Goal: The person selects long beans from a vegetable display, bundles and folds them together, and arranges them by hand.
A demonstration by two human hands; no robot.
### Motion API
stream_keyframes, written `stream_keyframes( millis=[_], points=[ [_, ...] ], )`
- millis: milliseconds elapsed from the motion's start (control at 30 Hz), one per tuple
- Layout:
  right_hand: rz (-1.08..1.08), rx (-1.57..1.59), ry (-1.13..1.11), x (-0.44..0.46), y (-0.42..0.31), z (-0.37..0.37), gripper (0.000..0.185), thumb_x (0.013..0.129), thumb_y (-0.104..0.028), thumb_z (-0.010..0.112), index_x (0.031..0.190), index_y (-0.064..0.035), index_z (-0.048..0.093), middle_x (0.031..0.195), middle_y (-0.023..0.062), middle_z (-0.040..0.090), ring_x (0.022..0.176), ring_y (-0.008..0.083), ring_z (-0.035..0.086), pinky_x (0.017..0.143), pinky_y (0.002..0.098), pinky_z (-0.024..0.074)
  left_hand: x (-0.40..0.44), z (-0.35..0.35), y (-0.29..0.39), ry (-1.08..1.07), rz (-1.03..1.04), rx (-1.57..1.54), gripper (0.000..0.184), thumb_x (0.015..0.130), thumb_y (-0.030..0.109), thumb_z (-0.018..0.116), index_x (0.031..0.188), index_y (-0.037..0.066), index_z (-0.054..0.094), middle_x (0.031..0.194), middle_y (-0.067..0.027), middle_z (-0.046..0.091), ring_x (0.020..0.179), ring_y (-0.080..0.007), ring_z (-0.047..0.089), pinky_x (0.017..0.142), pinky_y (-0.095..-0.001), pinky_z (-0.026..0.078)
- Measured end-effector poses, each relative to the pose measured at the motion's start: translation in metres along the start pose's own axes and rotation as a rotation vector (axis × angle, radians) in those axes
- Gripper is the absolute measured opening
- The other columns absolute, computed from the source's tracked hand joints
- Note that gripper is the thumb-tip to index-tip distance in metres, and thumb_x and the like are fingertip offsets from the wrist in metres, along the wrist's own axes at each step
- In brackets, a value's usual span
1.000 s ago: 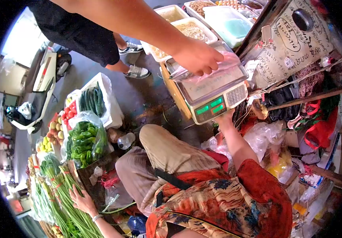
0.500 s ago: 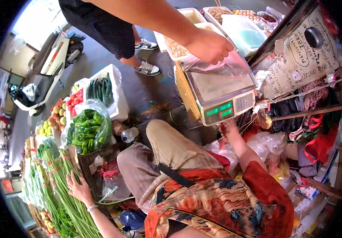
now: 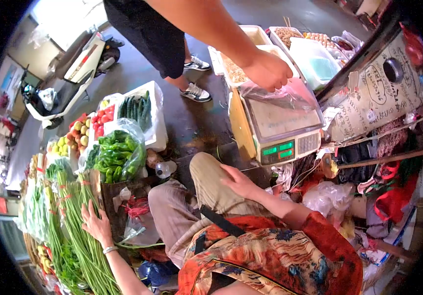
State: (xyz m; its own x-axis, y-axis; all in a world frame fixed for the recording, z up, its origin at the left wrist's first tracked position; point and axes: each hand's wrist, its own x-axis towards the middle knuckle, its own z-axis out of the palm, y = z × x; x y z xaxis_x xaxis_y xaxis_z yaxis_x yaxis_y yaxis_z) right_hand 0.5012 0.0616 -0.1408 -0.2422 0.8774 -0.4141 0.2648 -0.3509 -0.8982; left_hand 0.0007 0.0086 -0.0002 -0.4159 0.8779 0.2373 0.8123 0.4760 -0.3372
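My left hand [image 3: 96, 225] rests on a bundle of long green stalks [image 3: 76, 216], its fingers spread. On my raised knee [image 3: 209, 179] lies my right hand [image 3: 239, 183], fingers stretched out and holding nothing. In front of me stands a digital scale [image 3: 287, 115] with lit green digits. Another person's hand [image 3: 269, 71] is closed on a thin clear plastic bag [image 3: 290, 93] at the far edge of its tray. What the bag holds, if anything, I cannot make out.
Green peppers [image 3: 118, 152] in a bag, cucumbers [image 3: 135, 112], tomatoes [image 3: 104, 117] and fruit sit at the left. White tubs [image 3: 314, 61] stand behind the scale. A scooter [image 3: 81, 64] is parked at the far left. Crumpled plastic bags [image 3: 327, 196] lie at the right.
My right hand has moved from beneath the scale's front edge to my knee. My left hand stays on the stalks. The view has shifted, so the scale appears further right and lower.
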Motion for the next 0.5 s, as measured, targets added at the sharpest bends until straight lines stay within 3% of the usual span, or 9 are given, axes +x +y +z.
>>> stream_keyframes(
  millis=[67, 100, 167, 267, 500],
  points=[
    [-0.270, -0.592, -0.026, 0.003, -0.031, 0.012, 0.064, 0.095, -0.046, 0.054, 0.147, -0.0127, 0.040, 0.156, 0.0176, 0.028, 0.141, 0.0388, 0.030, 0.114, 0.0475, 0.0291, 0.000, 0.001, 0.000, 0.013, -0.007, 0.000, 0.052, 0.091, 0.026, 0.057, 0.142, 0.022, 0.047, 0.152, -0.0094, 0.039, 0.138, -0.0244, 0.040, 0.101, -0.0517, 0.034],
    [-0.278, -0.596, -0.034, 0.002, -0.044, 0.019, 0.064, 0.095, -0.046, 0.054, 0.147, -0.0127, 0.040, 0.156, 0.0176, 0.028, 0.141, 0.0388, 0.030, 0.114, 0.0475, 0.0291, 0.000, -0.002, 0.002, -0.001, -0.017, -0.008, 0.052, 0.091, 0.026, 0.057, 0.142, 0.022, 0.047, 0.152, -0.0095, 0.040, 0.138, -0.0243, 0.040, 0.101, -0.0516, 0.034],
    [-0.349, -0.964, -0.106, 0.004, -0.063, 0.032, 0.062, 0.093, -0.044, 0.054, 0.147, -0.0168, 0.042, 0.159, 0.0174, 0.022, 0.143, 0.0455, 0.021, 0.112, 0.0569, 0.0263, 0.000, -0.004, 0.002, -0.013, -0.036, -0.016, 0.052, 0.091, 0.027, 0.057, 0.142, 0.022, 0.048, 0.152, -0.0096, 0.040, 0.138, -0.0242, 0.039, 0.102, -0.0516, 0.034],
    [-0.389, -1.111, -0.166, 0.018, -0.077, 0.043, 0.060, 0.092, -0.043, 0.055, 0.146, -0.0195, 0.044, 0.159, 0.0174, 0.020, 0.144, 0.0484, 0.016, 0.111, 0.0607, 0.0247, -0.001, -0.001, 0.001, -0.004, -0.032, -0.029, 0.052, 0.091, 0.026, 0.058, 0.142, 0.022, 0.048, 0.152, -0.0096, 0.039, 0.139, -0.0248, 0.038, 0.102, -0.0518, 0.033],
    [-0.421, -1.168, -0.181, 0.031, -0.083, 0.053, 0.057, 0.092, -0.044, 0.054, 0.142, -0.0191, 0.050, 0.159, 0.0145, 0.023, 0.144, 0.0461, 0.017, 0.112, 0.0614, 0.0215, -0.001, -0.006, 0.003, 0.003, -0.036, -0.057, 0.053, 0.090, 0.024, 0.060, 0.141, 0.020, 0.048, 0.152, -0.0099, 0.039, 0.139, -0.0268, 0.038, 0.104, -0.0551, 0.032]
  ],
)
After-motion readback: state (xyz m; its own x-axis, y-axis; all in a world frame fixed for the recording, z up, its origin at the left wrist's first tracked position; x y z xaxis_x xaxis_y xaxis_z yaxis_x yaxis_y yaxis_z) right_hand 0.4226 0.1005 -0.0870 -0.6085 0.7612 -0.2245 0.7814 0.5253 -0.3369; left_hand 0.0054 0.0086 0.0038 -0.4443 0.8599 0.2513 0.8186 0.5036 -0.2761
